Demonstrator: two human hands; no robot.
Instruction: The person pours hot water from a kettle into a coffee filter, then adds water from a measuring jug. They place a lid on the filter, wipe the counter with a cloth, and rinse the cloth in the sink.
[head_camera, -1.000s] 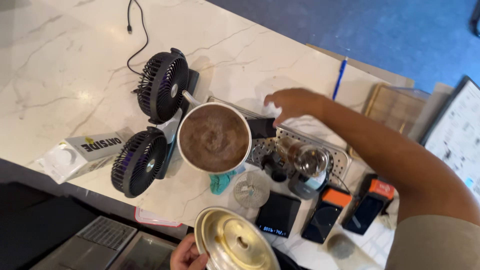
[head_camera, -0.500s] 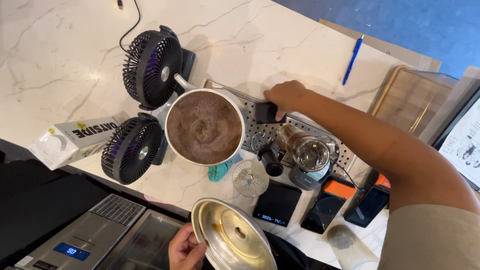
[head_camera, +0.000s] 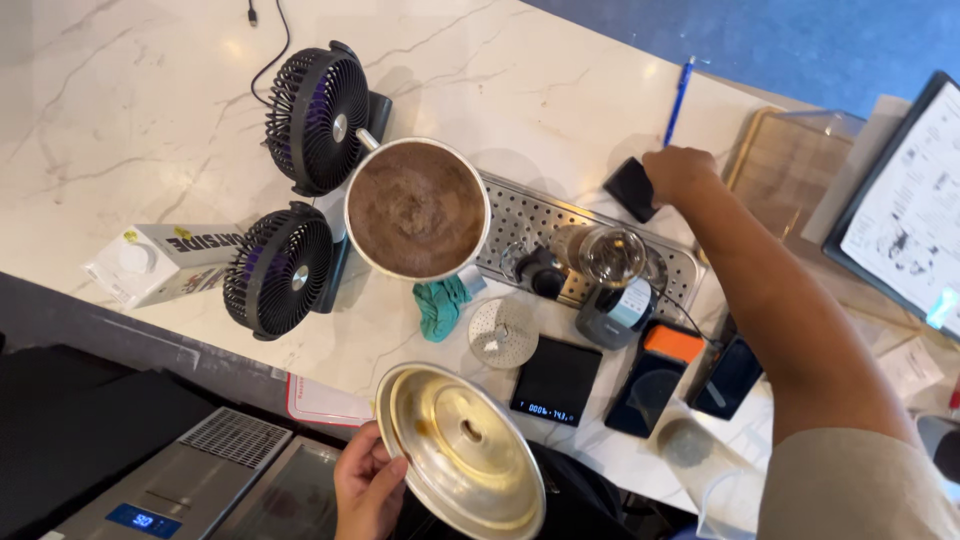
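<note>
I see a brightly, evenly lit view from my head camera. Soft light from above leaves pale glare patches on the white marble counter (head_camera: 150, 120) and a warm sheen on the metal lid (head_camera: 460, 450). Shadows beneath the two small fans (head_camera: 300, 190) are short and faint. The lower left corner is dim. Focus is sharp centrally; straight edges bow slightly toward the frame's borders.

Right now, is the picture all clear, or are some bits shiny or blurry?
Head view: mostly sharp. The marble counter has bright glare patches at top left. The metal lid in the left hand gleams with soft reflections. The two fans cast faint shadows. The right hand looks slightly soft, and straight edges bend a little near the corners.
</note>
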